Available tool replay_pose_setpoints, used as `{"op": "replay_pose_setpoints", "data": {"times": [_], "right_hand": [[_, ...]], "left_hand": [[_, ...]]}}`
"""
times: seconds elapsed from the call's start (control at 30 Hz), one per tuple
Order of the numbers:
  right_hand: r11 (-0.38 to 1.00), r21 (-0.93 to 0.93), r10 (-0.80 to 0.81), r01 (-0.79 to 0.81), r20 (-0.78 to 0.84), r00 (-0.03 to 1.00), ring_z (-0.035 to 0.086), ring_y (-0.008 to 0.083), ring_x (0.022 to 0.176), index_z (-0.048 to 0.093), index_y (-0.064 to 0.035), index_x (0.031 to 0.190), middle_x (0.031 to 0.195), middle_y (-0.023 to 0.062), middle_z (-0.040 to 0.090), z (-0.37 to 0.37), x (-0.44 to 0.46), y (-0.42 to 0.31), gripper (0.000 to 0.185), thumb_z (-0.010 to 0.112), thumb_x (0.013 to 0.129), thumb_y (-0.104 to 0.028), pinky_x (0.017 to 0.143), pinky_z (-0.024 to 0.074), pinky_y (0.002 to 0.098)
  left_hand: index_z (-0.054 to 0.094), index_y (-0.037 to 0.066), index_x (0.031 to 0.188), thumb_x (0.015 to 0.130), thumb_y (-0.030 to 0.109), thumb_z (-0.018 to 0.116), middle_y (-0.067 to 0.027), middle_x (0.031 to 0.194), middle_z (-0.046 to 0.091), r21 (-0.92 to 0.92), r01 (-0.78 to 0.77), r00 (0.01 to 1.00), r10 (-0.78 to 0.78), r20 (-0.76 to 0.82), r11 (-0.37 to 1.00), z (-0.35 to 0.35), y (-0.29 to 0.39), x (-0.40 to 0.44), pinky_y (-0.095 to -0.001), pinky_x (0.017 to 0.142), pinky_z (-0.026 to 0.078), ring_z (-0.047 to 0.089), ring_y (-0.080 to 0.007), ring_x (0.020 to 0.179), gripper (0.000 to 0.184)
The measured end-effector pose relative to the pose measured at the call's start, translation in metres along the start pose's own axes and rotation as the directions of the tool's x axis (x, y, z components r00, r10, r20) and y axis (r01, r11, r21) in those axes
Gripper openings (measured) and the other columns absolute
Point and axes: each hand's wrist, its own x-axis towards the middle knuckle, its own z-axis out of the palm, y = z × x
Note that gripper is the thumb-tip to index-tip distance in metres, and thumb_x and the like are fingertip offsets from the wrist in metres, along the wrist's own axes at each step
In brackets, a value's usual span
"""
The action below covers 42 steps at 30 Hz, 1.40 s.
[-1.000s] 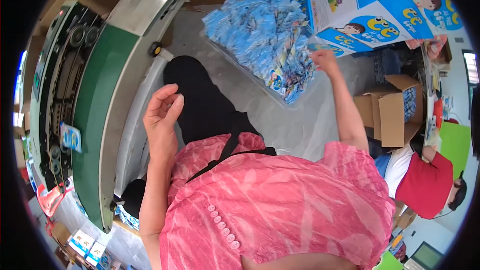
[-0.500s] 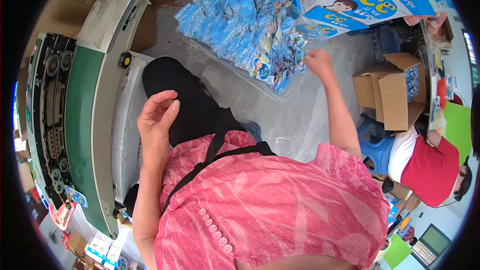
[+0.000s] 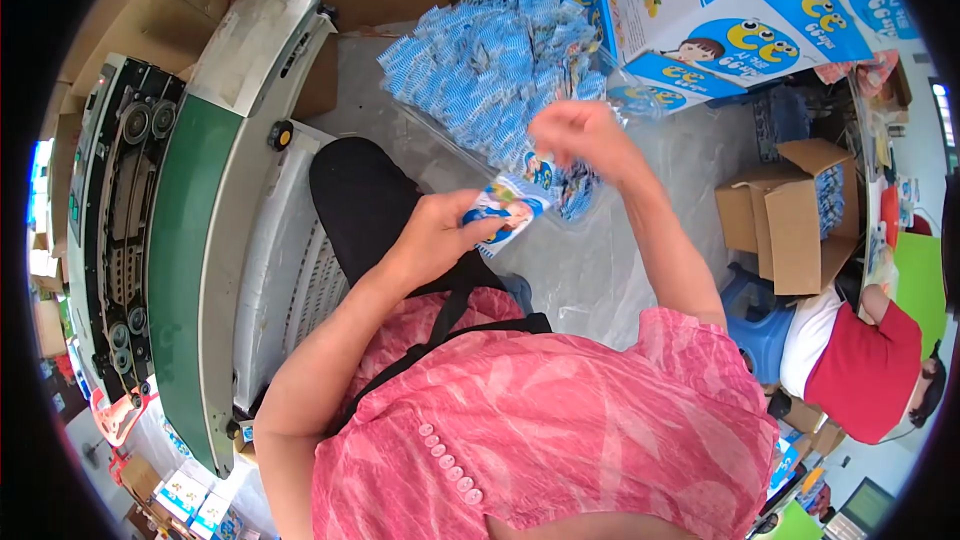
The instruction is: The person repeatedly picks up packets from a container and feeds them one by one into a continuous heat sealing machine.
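Packet [image 3: 520, 205], flat, glossy and printed in blue and white, is pinched by the left hand [image 3: 430, 237] near the centre, its left side covered by the thumb. At 12 o'clock, crinkled blue wrappers [image 3: 480, 70] are heaped in a clear plastic bin [image 3: 450, 145], whose rim is only partly made out. Over the heap's near edge the right hand [image 3: 582, 137] is held, fingers curled; whether anything is gripped there cannot be told. A smooth green machine [image 3: 195, 230] is set at 9 o'clock, and at 3 o'clock an open cardboard box [image 3: 790, 235] is placed, its contents partly hidden by flaps.
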Motion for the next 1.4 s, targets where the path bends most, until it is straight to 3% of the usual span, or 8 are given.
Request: {"op": "replay_pose_setpoints", "data": {"times": [0.07,0.2,0.3,0.6,1.0,1.13,1.3,1.4], "right_hand": [[0.969,-0.235,-0.175,0.078,-0.426,0.888,0.055,0.0053,0.061,0.067,-0.0019,0.09,0.073,0.0003,0.064,-0.041,0.042,0.053,0.022,0.068,0.083,-0.022,0.05,0.0437,0.0207],[0.867,-0.491,-0.194,-0.079,-0.481,0.855,0.059,0.0112,0.062,0.067,-0.001,0.088,0.073,0.0009,0.065,-0.082,0.062,0.099,0.028,0.072,0.079,-0.026,0.053,0.0473,0.0281],[0.501,-0.776,0.03,-0.382,-0.425,0.904,0.064,0.0226,0.076,0.064,0.0019,0.104,0.087,0.0084,0.068,-0.055,0.051,0.085,0.047,0.076,0.073,-0.032,0.067,0.0514,0.037],[0.842,-0.527,-0.18,-0.118,-0.48,0.858,0.058,0.04,0.102,0.044,0.0048,0.131,0.11,0.0252,0.061,-0.047,0.058,0.154,0.081,0.073,0.071,-0.042,0.089,0.0465,0.0368],[0.635,-0.694,-0.267,-0.34,-0.61,0.746,0.067,0.0293,0.079,0.059,0.0032,0.106,0.084,0.0137,0.068,-0.083,0.059,0.209,0.032,0.062,0.084,-0.02,0.071,0.0528,0.0381],[0.912,-0.362,-0.148,-0.193,-0.729,0.668,0.065,0.0355,0.074,0.062,0.002,0.098,0.079,0.0171,0.067,-0.101,0.043,0.212,0.031,0.057,0.086,-0.026,0.066,0.0499,0.0424],[0.973,-0.158,0.125,-0.169,-0.259,0.958,0.061,0.009,0.062,0.061,0.0,0.111,0.082,0.002,0.065,-0.034,-0.003,0.055,0.025,0.054,0.089,-0.011,0.049,0.0488,0.0228],[0.915,-0.404,0.119,-0.015,0.234,0.965,0.06,0.0071,0.066,0.061,-0.0028,0.112,0.083,-0.0008,0.064,0.022,0.002,-0.007,0.025,0.056,0.09,-0.012,0.054,0.0486,0.021]], "left_hand": [[0.061,0.003,0.113,0.085,0.011,0.067,-0.005,0.104,0.066,-0.116,0.01,0.996,-0.02,-0.084,0.993,-0.007,0.005,-0.011,-0.0256,0.08,0.051,0.065,-0.014,0.088,0.029],[0.061,0.004,0.111,0.088,0.01,0.064,-0.0038,0.102,0.067,-0.391,-0.04,0.952,-0.083,-0.294,0.92,-0.027,0.014,-0.034,-0.027,0.076,0.053,0.065,-0.0124,0.086,0.024],[0.06,0.005,0.113,0.087,0.01,0.064,-0.0044,0.102,0.067,-0.454,-0.15,0.904,-0.064,-0.423,0.878,-0.039,0.01,-0.045,-0.0297,0.072,0.055,0.066,-0.0142,0.086,0.026],[0.054,0.005,0.115,0.087,0.005,0.059,-0.01,0.107,0.064,-0.579,-0.202,0.885,-0.106,-0.454,0.79,-0.044,-0.007,-0.054,-0.0421,0.08,0.056,0.065,-0.0216,0.095,0.029],[0.053,0.005,0.121,0.088,0.009,0.061,-0.0096,0.109,0.064,-0.581,-0.128,0.912,-0.135,-0.388,0.804,-0.037,-0.006,-0.05,-0.0365,0.081,0.055,0.063,-0.0197,0.099,0.034],[0.057,0.005,0.117,0.088,0.013,0.063,-0.009,0.108,0.065,-0.525,-0.069,0.918,-0.152,-0.366,0.848,-0.034,-0.009,-0.046,-0.0326,0.08,0.054,0.063,-0.0183,0.098,0.031],[0.065,0.004,0.103,0.087,0.019,0.067,-0.0088,0.107,0.066,-0.353,-0.042,0.953,-0.069,-0.297,0.935,-0.03,-0.015,-0.038,-0.0268,0.079,0.05,0.063,-0.0159,0.094,0.022],[0.063,0.0,0.11,0.088,0.017,0.066,-0.0032,0.108,0.063,0.229,-0.426,0.846,0.475,-0.241,0.875,-0.029,0.001,-0.031,-0.0244,0.08,0.047,0.059,-0.0107,0.093,0.029]]}}
